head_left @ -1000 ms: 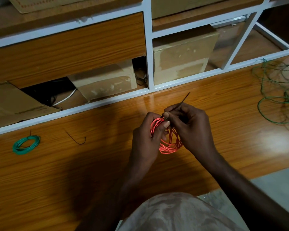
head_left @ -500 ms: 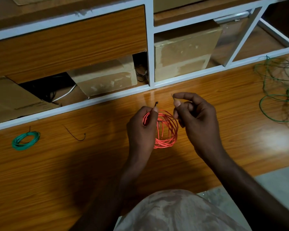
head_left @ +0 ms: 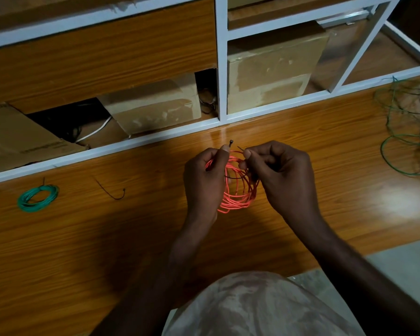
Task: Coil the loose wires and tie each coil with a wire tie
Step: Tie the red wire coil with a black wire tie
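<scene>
A red wire coil (head_left: 238,190) hangs between my hands above the wooden bench (head_left: 107,238). My left hand (head_left: 204,180) pinches the coil's upper left together with the head end of a black wire tie (head_left: 230,143), which sticks up past my thumb. My right hand (head_left: 281,175) pinches the tie's thin tail at the coil's upper right. The tie's strap crosses inside the loop. A tied green coil (head_left: 37,198) lies at the far left. Beside it lies a spare black wire tie (head_left: 112,191). Loose green wire (head_left: 410,132) sprawls at the right edge.
White-framed shelving (head_left: 221,69) with cardboard boxes (head_left: 272,66) stands behind the bench. A wooden drawer front (head_left: 100,54) is at upper left. A flattened carton (head_left: 17,139) leans at the left. My knee in patterned cloth (head_left: 252,304) is at the bottom.
My hands lifted the red coil away from me. The right hand let go of the tie's long tail, drew apart, then closed in again and pinched the tail near the coil.
</scene>
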`<move>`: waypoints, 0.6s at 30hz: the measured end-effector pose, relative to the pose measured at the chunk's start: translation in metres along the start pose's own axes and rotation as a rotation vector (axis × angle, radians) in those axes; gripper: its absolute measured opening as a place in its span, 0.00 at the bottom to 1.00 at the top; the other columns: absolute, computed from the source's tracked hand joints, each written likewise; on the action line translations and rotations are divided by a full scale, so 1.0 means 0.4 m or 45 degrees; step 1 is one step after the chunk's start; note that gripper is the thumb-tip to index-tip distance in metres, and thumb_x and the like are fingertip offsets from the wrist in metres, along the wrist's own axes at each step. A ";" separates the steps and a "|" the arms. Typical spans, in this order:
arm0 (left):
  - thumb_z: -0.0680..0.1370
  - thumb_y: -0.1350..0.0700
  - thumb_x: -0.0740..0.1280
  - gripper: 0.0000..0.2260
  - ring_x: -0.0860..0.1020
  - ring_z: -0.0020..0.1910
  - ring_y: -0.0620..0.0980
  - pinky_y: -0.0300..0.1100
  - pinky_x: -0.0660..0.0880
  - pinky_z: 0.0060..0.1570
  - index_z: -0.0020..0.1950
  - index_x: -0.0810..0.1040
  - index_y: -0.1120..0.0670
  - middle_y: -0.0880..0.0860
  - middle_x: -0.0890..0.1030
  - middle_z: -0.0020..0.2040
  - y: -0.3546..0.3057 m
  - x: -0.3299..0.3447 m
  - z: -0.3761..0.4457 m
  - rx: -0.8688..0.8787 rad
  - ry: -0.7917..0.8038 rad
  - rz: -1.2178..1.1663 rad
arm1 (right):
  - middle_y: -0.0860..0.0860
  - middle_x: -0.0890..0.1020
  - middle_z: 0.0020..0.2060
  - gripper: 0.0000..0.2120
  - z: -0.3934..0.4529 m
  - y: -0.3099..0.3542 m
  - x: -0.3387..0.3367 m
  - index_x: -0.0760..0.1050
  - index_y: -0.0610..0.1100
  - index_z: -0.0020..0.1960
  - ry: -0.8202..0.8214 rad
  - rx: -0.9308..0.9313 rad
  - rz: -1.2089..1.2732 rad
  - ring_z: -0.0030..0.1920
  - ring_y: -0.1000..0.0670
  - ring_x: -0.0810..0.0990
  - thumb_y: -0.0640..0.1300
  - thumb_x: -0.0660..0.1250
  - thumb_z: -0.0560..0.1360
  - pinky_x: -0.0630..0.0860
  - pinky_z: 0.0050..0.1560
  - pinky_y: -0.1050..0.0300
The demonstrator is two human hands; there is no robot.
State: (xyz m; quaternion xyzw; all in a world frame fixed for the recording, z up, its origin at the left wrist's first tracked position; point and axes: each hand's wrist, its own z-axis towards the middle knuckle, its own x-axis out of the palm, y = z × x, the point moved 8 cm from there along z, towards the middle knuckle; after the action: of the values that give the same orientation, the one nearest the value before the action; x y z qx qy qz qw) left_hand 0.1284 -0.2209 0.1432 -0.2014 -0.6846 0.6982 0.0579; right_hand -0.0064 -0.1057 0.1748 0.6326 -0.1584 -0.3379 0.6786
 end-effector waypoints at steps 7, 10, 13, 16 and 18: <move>0.85 0.47 0.68 0.16 0.79 0.30 0.58 0.58 0.75 0.32 0.41 0.83 0.53 0.54 0.80 0.31 -0.024 -0.001 -0.008 0.121 0.024 0.082 | 0.50 0.88 0.39 0.05 0.016 0.004 -0.004 0.85 0.41 0.53 -0.023 0.021 0.002 0.37 0.52 0.87 0.42 0.72 0.83 0.82 0.38 0.56; 0.86 0.47 0.68 0.16 0.80 0.30 0.55 0.58 0.75 0.33 0.42 0.83 0.53 0.54 0.81 0.32 -0.032 0.001 -0.015 0.158 0.037 0.108 | 0.50 0.88 0.39 0.05 0.022 0.007 -0.005 0.85 0.41 0.52 -0.026 0.029 0.025 0.37 0.52 0.86 0.42 0.72 0.83 0.82 0.38 0.56; 0.86 0.47 0.67 0.16 0.82 0.30 0.50 0.52 0.78 0.32 0.43 0.84 0.54 0.52 0.82 0.33 -0.033 0.002 -0.019 0.157 0.039 0.110 | 0.49 0.88 0.39 0.05 0.022 0.009 -0.002 0.85 0.41 0.52 -0.016 0.030 0.034 0.36 0.53 0.86 0.42 0.72 0.83 0.81 0.38 0.56; 0.86 0.48 0.68 0.15 0.82 0.30 0.47 0.47 0.78 0.32 0.44 0.84 0.54 0.52 0.83 0.33 -0.034 0.002 -0.019 0.151 0.033 0.116 | 0.49 0.88 0.38 0.06 0.020 0.012 -0.003 0.85 0.41 0.52 -0.014 0.031 0.035 0.35 0.53 0.85 0.43 0.72 0.83 0.82 0.37 0.51; 0.86 0.48 0.68 0.15 0.82 0.30 0.47 0.51 0.79 0.32 0.43 0.84 0.54 0.52 0.83 0.33 -0.034 0.002 -0.018 0.153 0.027 0.117 | 0.49 0.88 0.38 0.06 0.019 0.012 -0.005 0.85 0.41 0.51 -0.019 0.037 0.033 0.34 0.53 0.85 0.43 0.72 0.83 0.82 0.36 0.49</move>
State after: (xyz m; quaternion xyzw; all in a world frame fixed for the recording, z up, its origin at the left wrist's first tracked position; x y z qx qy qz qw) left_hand 0.1277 -0.2132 0.1564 -0.2360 -0.6310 0.7377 0.0450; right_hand -0.0114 -0.1103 0.1811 0.6377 -0.1764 -0.3313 0.6726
